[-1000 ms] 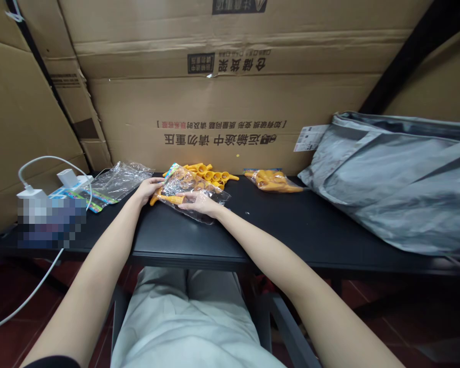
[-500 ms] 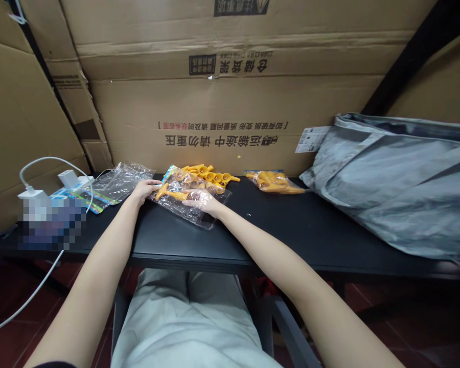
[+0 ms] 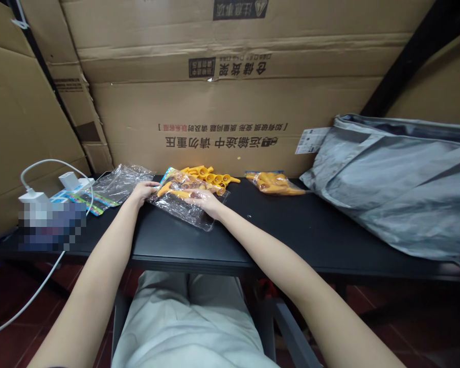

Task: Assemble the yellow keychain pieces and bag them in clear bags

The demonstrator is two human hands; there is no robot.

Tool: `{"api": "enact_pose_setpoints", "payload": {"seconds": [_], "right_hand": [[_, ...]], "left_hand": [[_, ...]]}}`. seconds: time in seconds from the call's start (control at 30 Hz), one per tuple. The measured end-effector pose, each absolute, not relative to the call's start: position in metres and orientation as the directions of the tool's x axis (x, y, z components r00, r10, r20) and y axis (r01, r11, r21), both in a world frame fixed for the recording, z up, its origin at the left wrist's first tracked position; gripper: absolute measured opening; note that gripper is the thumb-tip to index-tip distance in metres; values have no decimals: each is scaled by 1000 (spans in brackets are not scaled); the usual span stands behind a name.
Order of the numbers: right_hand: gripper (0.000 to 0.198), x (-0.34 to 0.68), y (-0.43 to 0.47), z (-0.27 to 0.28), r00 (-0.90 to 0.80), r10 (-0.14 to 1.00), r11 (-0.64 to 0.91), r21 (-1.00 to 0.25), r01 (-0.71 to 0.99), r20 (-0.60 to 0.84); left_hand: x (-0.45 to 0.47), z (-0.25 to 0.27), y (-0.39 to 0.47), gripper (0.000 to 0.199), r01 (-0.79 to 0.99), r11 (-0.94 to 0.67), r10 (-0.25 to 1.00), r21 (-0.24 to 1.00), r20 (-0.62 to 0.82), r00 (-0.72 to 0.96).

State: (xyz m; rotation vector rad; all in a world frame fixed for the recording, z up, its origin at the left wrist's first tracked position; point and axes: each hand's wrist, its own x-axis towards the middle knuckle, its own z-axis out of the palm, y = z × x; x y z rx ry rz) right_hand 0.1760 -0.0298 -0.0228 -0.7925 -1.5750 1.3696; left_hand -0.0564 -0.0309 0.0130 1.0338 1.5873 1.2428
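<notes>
On the black table, a clear plastic bag (image 3: 176,210) with a colourful header lies between my hands. My left hand (image 3: 145,190) pinches its left edge near the header. Yellow pipe-shaped plastic pieces (image 3: 163,189) show at the bag's left part, under or inside the film. My right hand (image 3: 206,203) reaches in from the right, its fingers closed at the end of one yellow plastic pipe (image 3: 180,194). Glare on the film partly hides those fingertips. Just behind the bag is a pile of loose yellow plastic pipes (image 3: 216,179) with round cups.
A filled bag of yellow pieces (image 3: 274,184) lies to the right, near a large grey fabric bag (image 3: 398,189). Flat clear bags (image 3: 122,184) lie at left beside white chargers (image 3: 34,202) and a cable. A cardboard wall (image 3: 230,102) stands behind.
The yellow pieces at the bag's left part have shifted slightly. My right hand has moved a little to the right, while my left hand keeps its place at the bag's edge.
</notes>
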Motion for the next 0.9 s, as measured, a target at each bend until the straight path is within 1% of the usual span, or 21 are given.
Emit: {"api": "enact_pose_setpoints", "payload": {"seconds": [0.13,0.27,0.4,0.5,0.6,0.7,0.9], "right_hand": [[44,177,-31,-18,-363,908,191,-978,-87,209],[39,178,-28,-15,-301,941,111,-981,-162,156],[31,180,-27,-12,-284,953,37,-970,-241,107],[23,181,-29,-9,-282,957,-10,-965,-262,67],[19,181,-30,-8,-269,963,-51,-969,-240,16],[16,180,-30,-10,-290,957,-72,-974,-217,-6],[17,179,-29,-14,-342,940,-89,-973,-213,-11]], "left_hand": [[-57,17,-34,38,122,202,934,972,-154,-322],[-58,20,-37,48,150,211,928,966,-150,-342],[-62,21,-38,52,176,240,928,955,-173,-329],[-67,22,-37,48,219,278,930,935,-206,-304],[-70,22,-36,34,228,306,931,924,-240,-276],[-71,20,-36,20,211,305,944,929,-264,-200],[-69,17,-38,23,127,287,957,949,-279,-79]]}}
